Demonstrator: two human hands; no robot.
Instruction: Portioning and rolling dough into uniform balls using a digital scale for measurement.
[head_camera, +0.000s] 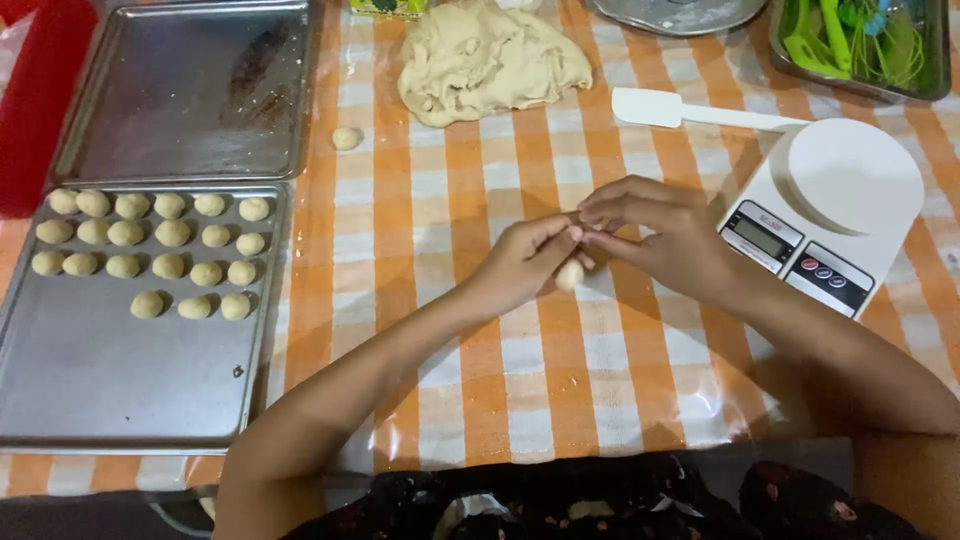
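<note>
Dough ball (569, 274) sits pinched between left hand (522, 262) and right hand (650, 232), fingertips closed on it above the desk (560, 380), left of the scale (825, 215). Loosely pinched, it could slip and flatten; pressed harder, it would deform.

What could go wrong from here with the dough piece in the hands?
The small dough piece is pinched only by the fingertips of the left hand and right hand; it might drop onto the cloth. The big dough lump lies uncovered and may dry. The stray ball could be forgotten.
</note>
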